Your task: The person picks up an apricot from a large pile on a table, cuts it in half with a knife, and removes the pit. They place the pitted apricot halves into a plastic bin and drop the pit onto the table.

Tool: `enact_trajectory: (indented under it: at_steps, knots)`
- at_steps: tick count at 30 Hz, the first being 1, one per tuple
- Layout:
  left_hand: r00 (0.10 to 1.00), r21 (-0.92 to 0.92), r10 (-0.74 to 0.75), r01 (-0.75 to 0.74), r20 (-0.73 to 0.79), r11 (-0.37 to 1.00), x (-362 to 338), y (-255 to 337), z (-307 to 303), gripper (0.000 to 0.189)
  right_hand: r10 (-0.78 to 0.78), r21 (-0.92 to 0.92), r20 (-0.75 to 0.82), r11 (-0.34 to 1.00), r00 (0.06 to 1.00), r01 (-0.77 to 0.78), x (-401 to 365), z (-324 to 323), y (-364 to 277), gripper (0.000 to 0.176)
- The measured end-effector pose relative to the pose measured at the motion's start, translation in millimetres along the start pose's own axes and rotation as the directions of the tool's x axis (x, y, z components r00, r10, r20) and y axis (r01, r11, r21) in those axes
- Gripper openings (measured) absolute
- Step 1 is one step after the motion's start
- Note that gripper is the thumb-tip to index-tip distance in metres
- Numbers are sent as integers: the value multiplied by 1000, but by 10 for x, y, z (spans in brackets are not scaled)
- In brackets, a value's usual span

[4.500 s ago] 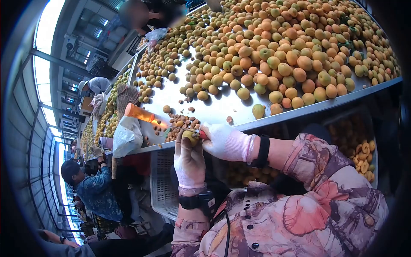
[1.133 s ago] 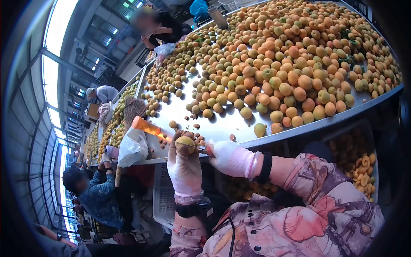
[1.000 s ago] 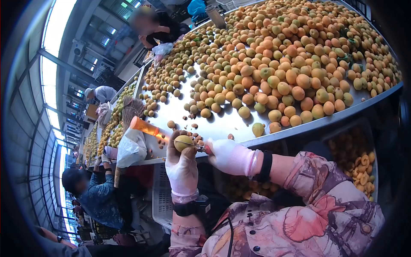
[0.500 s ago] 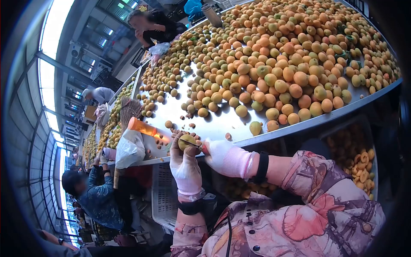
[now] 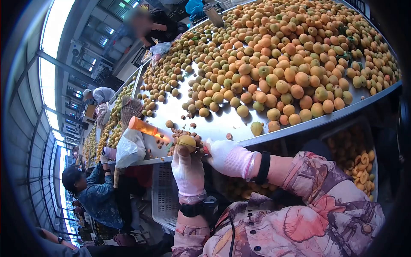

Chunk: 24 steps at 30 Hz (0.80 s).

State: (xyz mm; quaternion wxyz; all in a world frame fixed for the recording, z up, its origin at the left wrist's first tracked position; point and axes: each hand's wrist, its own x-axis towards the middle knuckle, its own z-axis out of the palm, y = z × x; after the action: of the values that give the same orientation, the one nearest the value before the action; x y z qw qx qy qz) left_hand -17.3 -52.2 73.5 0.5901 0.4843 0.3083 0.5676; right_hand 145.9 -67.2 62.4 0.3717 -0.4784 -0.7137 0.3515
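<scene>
Pinching a round yellow-green apricot (image 5: 187,141), the white-gloved left hand (image 5: 188,170) holds it at ten o'clock from the white-gloved right hand (image 5: 227,157). The latter curls around a slim-bladed, red-handled knife (image 5: 206,149).

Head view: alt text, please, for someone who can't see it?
A gloved left hand holds a yellow-green fruit while the gloved right hand holds a thin red-handled tool to it. Beyond is a metal table heaped with round fruit; split fruit lies at lower right.
</scene>
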Motion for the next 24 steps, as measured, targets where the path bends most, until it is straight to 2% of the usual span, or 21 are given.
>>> enact_trajectory:
  at_steps: [5,8,11,12,15,18,21,22,23,24]
  knots:
    - [993,315,93,-65,-76,947,3,53,154,61,6,-43,12,999,1000,-5,1,-18,43,23]
    - [992,26,67,-65,-104,998,72,56,92,63,36,-84,61,996,998,-30,-16,-107,-67,26]
    - [995,95,40,-31,-91,995,117,170,-9,64,13,-92,38,996,999,-9,-28,-104,-79,23]
    - [998,99,-17,23,-62,995,122,231,-18,61,-4,-101,12,995,1000,5,-14,-69,-30,21]
    - [997,166,24,-11,-77,986,124,236,13,59,-17,-118,-2,993,1000,17,-16,-58,6,20]
    - [987,173,148,-134,-69,976,136,212,47,57,0,-135,17,991,1000,2,-32,-145,-59,20]
    - [981,118,158,-144,-115,982,118,171,4,56,17,-199,17,980,1000,-13,-22,-175,-62,18]
    - [970,6,125,-127,-208,992,159,177,-136,54,27,-229,14,973,1000,-23,-30,-180,-34,18]
    - [976,-127,114,-139,-186,982,191,273,-297,54,42,-231,25,972,999,-35,-40,-160,23,17]
    - [972,-150,86,-121,-218,981,207,399,-315,54,56,-233,35,971,998,-47,-34,-125,98,17]
